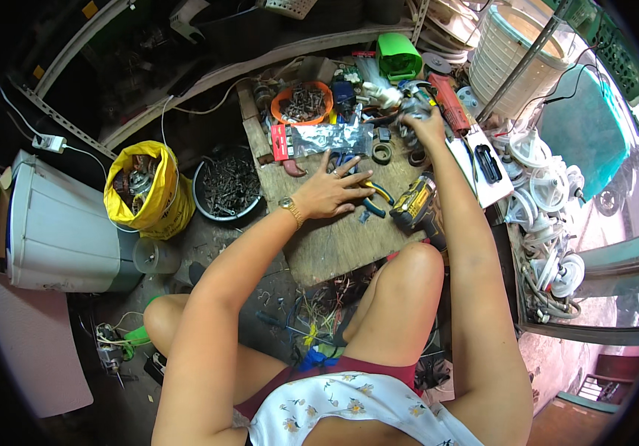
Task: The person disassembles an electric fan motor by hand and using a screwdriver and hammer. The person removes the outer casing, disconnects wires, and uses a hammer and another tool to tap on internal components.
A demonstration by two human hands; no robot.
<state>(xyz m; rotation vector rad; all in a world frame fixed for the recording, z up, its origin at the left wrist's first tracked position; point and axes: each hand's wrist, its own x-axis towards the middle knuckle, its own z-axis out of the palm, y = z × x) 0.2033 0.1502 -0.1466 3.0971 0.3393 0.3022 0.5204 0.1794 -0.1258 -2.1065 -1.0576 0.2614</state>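
A wooden surface crowded with tools fills the space in front of a seated person in a floral top, with a pale grey bin standing well to the left. Nearer the surface, a yellow bag gapes upward beside a black basin heaped with small dark parts, while an orange bowl of similar pieces sits at the far edge. A clear packet lies crosswise below the bowl, its long axis left to right and its red end to the left. A yellow-and-black drill rests beside the right forearm, its yellow body slanting from lower left to upper right. Past the right hand, a red power tool runs from upper left to lower right. The left hand lies palm down, its grip spread, at mid-surface. The right reaches to the far right, fingers bent over a grey metal part; blur hides whether that grip pinches it, and which way the part points is unclear. By the left fingertips, pliers lie diagonally, handles apart and pointing lower right, the head hidden. Just above sits a dark tape roll.
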